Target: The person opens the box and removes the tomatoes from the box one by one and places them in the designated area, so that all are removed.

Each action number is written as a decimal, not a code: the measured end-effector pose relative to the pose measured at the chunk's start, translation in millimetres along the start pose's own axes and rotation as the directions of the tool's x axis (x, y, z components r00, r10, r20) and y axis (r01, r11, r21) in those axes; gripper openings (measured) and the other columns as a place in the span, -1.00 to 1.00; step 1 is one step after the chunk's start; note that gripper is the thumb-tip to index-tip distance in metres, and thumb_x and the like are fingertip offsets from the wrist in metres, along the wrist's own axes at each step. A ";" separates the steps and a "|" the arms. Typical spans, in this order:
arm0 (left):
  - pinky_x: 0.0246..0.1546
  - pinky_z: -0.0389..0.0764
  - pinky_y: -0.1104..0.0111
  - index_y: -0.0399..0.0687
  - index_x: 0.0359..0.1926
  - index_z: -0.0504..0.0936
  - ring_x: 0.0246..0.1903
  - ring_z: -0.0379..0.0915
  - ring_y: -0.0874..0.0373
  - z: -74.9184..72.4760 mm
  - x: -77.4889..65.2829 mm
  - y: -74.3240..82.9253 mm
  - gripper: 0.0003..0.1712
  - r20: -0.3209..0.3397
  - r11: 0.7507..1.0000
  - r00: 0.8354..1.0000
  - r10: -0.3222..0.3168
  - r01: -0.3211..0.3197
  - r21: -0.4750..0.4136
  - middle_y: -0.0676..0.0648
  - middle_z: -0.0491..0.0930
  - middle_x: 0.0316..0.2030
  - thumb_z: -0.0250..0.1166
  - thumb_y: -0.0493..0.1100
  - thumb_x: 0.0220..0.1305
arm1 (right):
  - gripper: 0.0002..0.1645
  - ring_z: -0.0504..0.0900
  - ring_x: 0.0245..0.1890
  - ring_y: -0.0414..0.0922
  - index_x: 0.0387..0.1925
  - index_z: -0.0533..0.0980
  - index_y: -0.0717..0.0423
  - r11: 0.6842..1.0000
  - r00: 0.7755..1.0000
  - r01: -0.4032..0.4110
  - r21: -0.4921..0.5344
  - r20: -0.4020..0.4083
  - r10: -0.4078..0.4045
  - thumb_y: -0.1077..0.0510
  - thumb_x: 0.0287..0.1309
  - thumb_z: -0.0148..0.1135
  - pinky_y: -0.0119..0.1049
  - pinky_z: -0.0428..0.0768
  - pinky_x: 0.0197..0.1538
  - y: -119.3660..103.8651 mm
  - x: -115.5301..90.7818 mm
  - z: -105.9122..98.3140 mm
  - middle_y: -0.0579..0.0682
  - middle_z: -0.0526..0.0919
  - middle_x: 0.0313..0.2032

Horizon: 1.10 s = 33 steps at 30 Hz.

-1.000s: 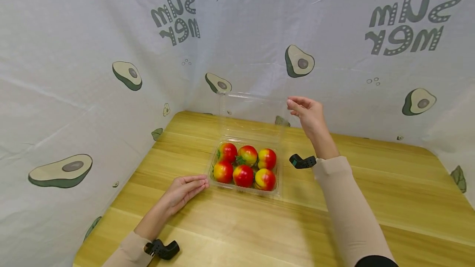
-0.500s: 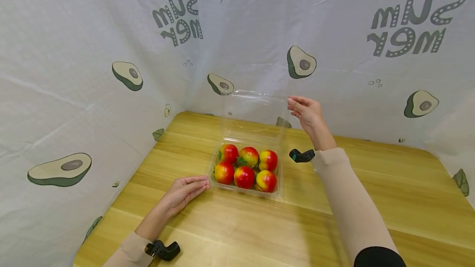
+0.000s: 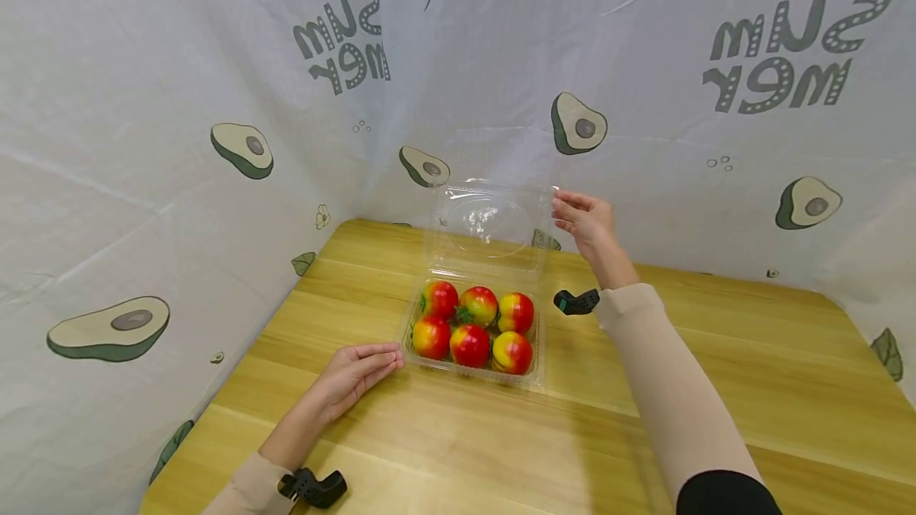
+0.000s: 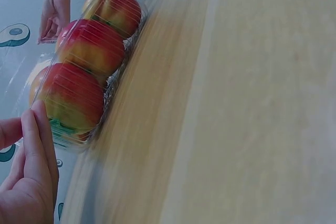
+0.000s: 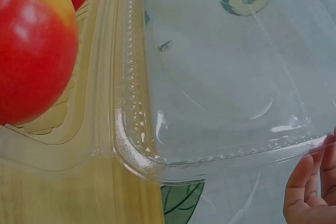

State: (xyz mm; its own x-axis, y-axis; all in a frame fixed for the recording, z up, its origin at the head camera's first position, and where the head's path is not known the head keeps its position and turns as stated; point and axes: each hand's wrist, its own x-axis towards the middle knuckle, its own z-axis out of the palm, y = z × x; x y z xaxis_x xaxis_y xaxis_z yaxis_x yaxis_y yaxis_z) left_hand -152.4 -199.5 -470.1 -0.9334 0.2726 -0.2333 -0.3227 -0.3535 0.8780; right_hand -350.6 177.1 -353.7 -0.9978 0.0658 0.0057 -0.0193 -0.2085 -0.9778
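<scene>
A clear plastic clamshell box (image 3: 468, 369) stands on the table with several red and yellow fruits (image 3: 470, 346) in two rows, green leaves at some of them. Its transparent lid (image 3: 487, 221) is raised at the back, hinged to the base. My right hand (image 3: 588, 225) pinches the lid's upper right corner between thumb and fingers; the right wrist view shows this hand (image 5: 315, 187) at the lid's rim. At the base's front left corner, my left hand (image 3: 355, 378) holds the rim with its fingertips, as the left wrist view shows with the hand (image 4: 31, 171) beside the nearest fruit (image 4: 73, 98).
A wooden table (image 3: 687, 388) carries the box. Behind and to the left hangs a pale cloth (image 3: 487, 46) printed with avocados and lettering, close behind the raised lid. A black wrist camera (image 3: 312, 487) sits on the left wrist, another black camera (image 3: 576, 302) on the right.
My right hand has shifted slightly left and the lid's tilt has changed a little, with a brighter reflection on it. My left hand stays at the box's corner, and the fruits have not moved.
</scene>
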 end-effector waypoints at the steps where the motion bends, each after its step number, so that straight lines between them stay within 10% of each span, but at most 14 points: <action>1: 0.11 0.52 0.31 -0.66 0.20 0.40 -0.06 0.65 0.08 0.0 0.1 -0.2 -0.61 0.001 1.000 1.000 0.000 0.000 0.000 -0.18 0.68 -0.08 0.10 -0.49 0.42 | -0.54 0.62 -0.35 -0.14 0.16 0.48 0.47 1.000 1.000 0.000 0.006 -0.004 0.000 0.33 0.28 0.27 -0.37 0.66 -0.16 1.8 0.9 -0.4 -0.07 0.65 -0.30; 33: 0.12 0.52 0.31 -0.67 0.22 0.38 -0.03 0.64 0.05 -0.8 -0.8 -0.2 -0.59 -0.013 1.000 1.000 -0.009 0.009 -0.004 -0.28 0.64 0.00 0.11 -0.48 0.42 | -0.44 0.55 -0.23 -0.12 0.35 0.34 0.39 0.990 0.989 -0.138 -0.021 -0.047 0.137 0.35 0.36 0.16 -0.42 0.60 -0.16 39.9 13.8 -11.2 0.00 0.54 -0.20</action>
State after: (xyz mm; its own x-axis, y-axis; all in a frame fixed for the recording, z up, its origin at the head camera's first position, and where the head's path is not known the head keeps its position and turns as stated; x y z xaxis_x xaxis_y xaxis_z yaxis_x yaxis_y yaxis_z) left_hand -151.7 -200.4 -470.4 -0.9323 0.2645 -0.2467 -0.3320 -0.3548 0.8740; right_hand -364.5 180.7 -394.9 -0.9869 0.0826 -0.1383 0.1201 -0.1949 -0.9734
